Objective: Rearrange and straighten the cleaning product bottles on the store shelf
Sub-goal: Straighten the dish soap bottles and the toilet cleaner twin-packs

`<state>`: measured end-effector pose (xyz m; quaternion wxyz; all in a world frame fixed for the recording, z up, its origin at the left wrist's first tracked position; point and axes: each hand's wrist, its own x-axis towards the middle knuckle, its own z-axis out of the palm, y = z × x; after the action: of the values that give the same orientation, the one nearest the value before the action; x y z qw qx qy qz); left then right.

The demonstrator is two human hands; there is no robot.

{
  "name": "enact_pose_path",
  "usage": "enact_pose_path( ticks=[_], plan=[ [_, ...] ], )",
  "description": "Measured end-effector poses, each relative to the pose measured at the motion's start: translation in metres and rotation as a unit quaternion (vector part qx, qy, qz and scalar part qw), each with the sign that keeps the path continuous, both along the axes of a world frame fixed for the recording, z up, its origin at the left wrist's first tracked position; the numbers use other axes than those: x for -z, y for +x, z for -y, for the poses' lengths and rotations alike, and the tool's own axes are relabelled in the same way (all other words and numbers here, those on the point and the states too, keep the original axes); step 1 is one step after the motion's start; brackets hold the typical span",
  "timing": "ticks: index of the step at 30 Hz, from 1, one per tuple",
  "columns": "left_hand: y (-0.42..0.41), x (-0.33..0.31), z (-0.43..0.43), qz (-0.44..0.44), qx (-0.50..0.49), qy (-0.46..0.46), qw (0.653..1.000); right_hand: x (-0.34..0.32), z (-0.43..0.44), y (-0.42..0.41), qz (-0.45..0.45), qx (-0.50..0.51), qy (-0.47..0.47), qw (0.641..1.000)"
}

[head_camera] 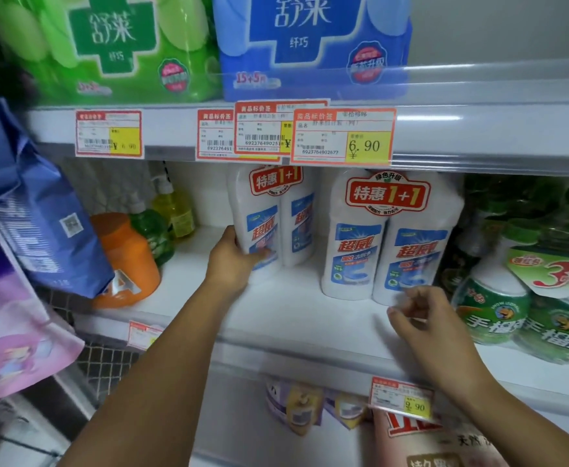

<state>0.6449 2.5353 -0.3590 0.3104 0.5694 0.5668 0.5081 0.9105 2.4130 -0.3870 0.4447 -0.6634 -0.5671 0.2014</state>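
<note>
Two twin-packs of white cleaner bottles with blue and red labels stand on the white middle shelf (293, 318). The rear twin-pack (273, 214) stands deeper in, left of centre. My left hand (232, 261) grips its lower left side, thumb across the front label. The front twin-pack (391, 237) stands nearer the shelf edge on the right, upright with labels facing out. Just below and in front of its base hovers my right hand (421, 315), fingers loosely curled and holding nothing; it is slightly blurred.
Left on the same shelf are an orange jug (128, 261), a green pump bottle (151, 230) and a yellow pump bottle (175, 210). Green bottle packs (525, 298) crowd the right. Blue and pink bags (40, 224) hang at the left. Price tags (342, 136) line the shelf above.
</note>
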Motion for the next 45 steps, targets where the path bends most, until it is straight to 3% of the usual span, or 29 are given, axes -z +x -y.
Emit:
enact_pose_path(
  ticks=[9, 18, 27, 45],
  plan=[
    [-0.044, -0.005, 0.072, -0.012, 0.071, -0.065, 0.995, -0.010, 0.010, -0.008, 0.046, -0.054, -0.053, 0.996],
    [-0.004, -0.011, 0.108, -0.013, 0.129, -0.084, 0.988, -0.010, 0.024, -0.010, 0.053, -0.132, -0.036, 0.989],
    [0.071, -0.003, 0.107, 0.021, 0.184, -0.074, 0.980, -0.017, 0.028, 0.013, -0.041, -0.081, 0.033, 0.995],
    [0.105, 0.000, 0.091, -0.038, 0.166, -0.068, 0.983, -0.008, 0.014, 0.022, -0.022, -0.028, 0.034, 0.999]
  ],
)
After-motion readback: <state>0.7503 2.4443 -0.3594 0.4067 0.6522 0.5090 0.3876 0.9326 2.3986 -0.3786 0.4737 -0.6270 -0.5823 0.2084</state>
